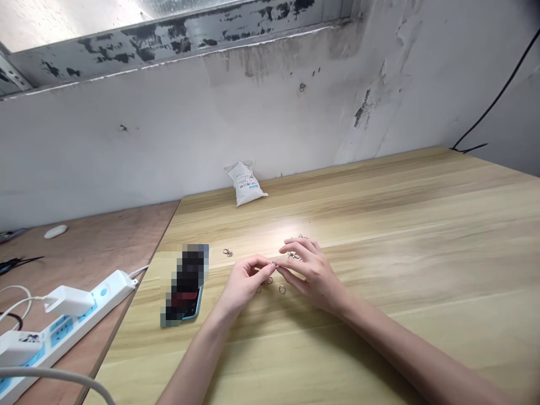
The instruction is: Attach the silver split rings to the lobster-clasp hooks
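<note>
A white wall [177, 129] rises behind the wood-grained surface [422, 236], carrying dark scuffs, grey stains and peeling patches above the surface's far edge. High above the surface, toward its left, a bright window pane [80, 19] sits in a grey frame [143, 48] blotched with black. A reddish-brown tabletop [126, 230] adjoins the surface's left edge. Soft glare [270, 228] brightens the surface's middle.
</note>
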`<state>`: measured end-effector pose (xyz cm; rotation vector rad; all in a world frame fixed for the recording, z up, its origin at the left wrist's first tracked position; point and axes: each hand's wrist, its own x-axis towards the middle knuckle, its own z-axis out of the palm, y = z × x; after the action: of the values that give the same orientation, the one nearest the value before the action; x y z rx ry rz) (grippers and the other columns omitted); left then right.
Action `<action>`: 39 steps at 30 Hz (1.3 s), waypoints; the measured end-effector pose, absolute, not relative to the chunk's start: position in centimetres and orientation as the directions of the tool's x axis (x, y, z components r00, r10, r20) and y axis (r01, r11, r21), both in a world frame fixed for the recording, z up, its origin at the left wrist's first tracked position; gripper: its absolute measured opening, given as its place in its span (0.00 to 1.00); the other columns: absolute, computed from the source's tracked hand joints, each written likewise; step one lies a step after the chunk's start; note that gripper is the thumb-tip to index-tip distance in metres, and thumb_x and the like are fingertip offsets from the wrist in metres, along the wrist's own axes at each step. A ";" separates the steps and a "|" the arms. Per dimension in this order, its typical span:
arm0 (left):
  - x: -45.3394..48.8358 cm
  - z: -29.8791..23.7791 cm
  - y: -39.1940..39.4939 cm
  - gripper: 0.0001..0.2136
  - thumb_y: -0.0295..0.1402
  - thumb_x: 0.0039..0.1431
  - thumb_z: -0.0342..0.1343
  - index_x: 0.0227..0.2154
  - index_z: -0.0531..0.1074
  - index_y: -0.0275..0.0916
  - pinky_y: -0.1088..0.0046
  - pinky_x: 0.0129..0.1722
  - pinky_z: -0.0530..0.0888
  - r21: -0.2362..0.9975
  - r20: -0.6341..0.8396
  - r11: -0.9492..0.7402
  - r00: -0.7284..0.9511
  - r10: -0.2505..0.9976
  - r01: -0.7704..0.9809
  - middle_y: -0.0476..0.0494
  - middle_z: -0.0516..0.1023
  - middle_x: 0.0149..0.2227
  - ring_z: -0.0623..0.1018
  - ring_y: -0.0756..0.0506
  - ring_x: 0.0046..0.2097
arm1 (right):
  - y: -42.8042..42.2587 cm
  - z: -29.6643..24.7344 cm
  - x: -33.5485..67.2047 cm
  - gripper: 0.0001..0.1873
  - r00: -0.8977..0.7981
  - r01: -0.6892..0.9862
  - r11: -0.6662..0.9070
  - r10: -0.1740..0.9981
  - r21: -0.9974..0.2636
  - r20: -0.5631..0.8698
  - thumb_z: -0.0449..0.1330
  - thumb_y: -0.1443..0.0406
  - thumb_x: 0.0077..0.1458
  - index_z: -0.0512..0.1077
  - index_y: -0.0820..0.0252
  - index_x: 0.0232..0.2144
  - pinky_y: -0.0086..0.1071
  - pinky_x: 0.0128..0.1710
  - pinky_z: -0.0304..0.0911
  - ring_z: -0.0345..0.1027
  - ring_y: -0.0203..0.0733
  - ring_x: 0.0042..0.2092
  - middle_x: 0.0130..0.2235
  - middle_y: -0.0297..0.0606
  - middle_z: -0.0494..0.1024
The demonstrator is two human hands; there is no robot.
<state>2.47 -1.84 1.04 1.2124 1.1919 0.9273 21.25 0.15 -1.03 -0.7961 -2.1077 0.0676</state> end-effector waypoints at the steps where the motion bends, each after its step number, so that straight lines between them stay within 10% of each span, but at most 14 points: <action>1: 2.5 1.1 -1.9 0.17 0.46 0.49 0.66 0.29 0.76 0.35 0.77 0.27 0.63 0.985 -0.167 0.158 0.167 0.972 0.067 0.48 0.72 0.25 0.67 0.52 0.27 | 0.1 -1.0 21.3 0.07 -0.427 0.519 0.794 0.561 -0.316 0.709 0.58 0.67 0.61 0.76 0.54 0.39 0.44 0.50 0.61 0.67 0.48 0.50 0.41 0.41 0.76; 24: 2.4 1.0 -1.9 0.15 0.44 0.51 0.65 0.30 0.76 0.35 0.76 0.26 0.68 0.981 -0.126 0.106 0.120 0.985 0.162 0.45 0.76 0.29 0.72 0.51 0.28 | 0.2 -0.7 21.4 0.08 -0.508 0.558 0.783 0.585 -0.276 0.632 0.55 0.67 0.63 0.75 0.54 0.39 0.45 0.53 0.58 0.66 0.46 0.49 0.38 0.39 0.76; 32: 1.8 1.4 -2.1 0.09 0.38 0.58 0.59 0.29 0.77 0.38 0.72 0.37 0.75 0.930 0.055 -0.122 0.197 0.979 0.347 0.41 0.73 0.42 0.75 0.44 0.45 | 0.7 -0.7 21.9 0.04 -0.480 0.533 0.794 0.567 -0.291 0.669 0.57 0.67 0.63 0.73 0.55 0.36 0.42 0.50 0.58 0.67 0.46 0.49 0.38 0.38 0.76; 39: 1.4 1.3 -1.8 0.11 0.42 0.56 0.62 0.31 0.78 0.38 0.67 0.46 0.74 0.984 -0.003 -0.033 0.198 0.980 0.174 0.39 0.73 0.47 0.75 0.42 0.48 | 0.5 -0.9 21.8 0.05 -0.520 0.506 0.807 0.566 -0.303 0.640 0.57 0.65 0.64 0.74 0.54 0.37 0.42 0.51 0.57 0.66 0.44 0.48 0.39 0.38 0.76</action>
<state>1.39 -1.76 1.34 1.4365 1.1775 0.9815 21.79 0.51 -0.92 -0.7855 -2.2226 0.0997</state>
